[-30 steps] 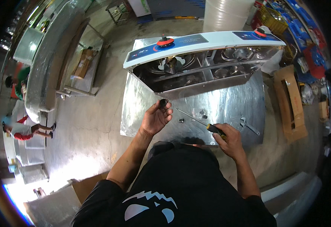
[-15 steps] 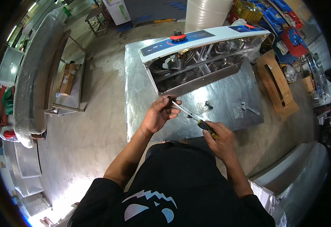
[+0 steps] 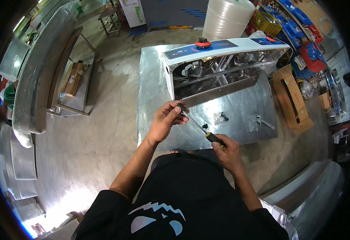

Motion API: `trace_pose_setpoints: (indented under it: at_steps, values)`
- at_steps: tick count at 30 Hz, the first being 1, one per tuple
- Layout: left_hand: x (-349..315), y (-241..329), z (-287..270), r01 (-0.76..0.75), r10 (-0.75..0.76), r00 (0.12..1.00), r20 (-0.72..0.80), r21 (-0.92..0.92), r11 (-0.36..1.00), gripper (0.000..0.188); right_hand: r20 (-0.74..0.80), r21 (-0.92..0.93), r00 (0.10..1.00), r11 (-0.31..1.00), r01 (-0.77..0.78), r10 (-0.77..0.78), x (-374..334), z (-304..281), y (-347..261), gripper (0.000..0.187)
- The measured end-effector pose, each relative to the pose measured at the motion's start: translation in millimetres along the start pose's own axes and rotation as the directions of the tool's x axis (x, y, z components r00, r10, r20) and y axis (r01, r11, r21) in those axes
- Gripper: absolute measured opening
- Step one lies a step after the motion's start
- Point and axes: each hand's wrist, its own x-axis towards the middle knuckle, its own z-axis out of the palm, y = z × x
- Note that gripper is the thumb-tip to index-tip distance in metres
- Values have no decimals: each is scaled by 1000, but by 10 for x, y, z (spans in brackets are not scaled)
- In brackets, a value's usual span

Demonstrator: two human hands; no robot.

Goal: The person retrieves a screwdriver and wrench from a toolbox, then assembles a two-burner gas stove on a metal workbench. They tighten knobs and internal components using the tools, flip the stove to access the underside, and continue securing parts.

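A screwdriver [image 3: 213,138] with a black and yellow handle is gripped in my right hand [image 3: 228,154]. Its shaft slants up and left to my left hand [image 3: 167,120]. There, thumb and fingers pinch a small black part [image 3: 179,106] at the screwdriver's tip; its exact kind is too small to make out. Just beyond my hands a white and steel appliance [image 3: 219,93] lies with its open underside toward me, wires and metal fittings showing inside. A red and black knob [image 3: 202,43] sits on its blue panel.
On the steel-topped table [image 3: 155,76] lie a clear bag of small black parts [image 3: 222,117], another small black piece [image 3: 204,126] and an adjustable wrench [image 3: 266,122]. An open cardboard box [image 3: 293,100] is right of the table. Behind stands a bubble-wrap roll [image 3: 228,20]; a wheeled-looking metal rack [image 3: 73,102] is left.
My left fingers have drawn together more tightly around the small black part. The screwdriver has shifted slightly left and down with my right hand. The whole view has turned a little.
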Motion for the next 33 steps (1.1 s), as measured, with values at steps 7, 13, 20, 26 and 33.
trace_pose_setpoints:
  at_steps: [7,13,20,26,33]
  values:
    - [-6,45,-26,2,1,999,48,-69,998,36,318,525,903,740,-421,288,36,101,189,30]
    - [130,60,57,-12,21,994,-110,82,997,34,-51,-77,996,995,64,-68,78,160,-1,31]
    - [359,137,283,-39,48,957,-285,39,998,34,-97,-119,987,986,119,-130,230,189,-196,37]
    - [551,262,384,-178,155,923,-353,-34,983,38,-126,-94,977,983,160,-171,369,273,-315,39]
    - [686,359,372,-249,272,829,-489,113,962,80,-92,-83,971,973,215,-222,494,357,-364,48]
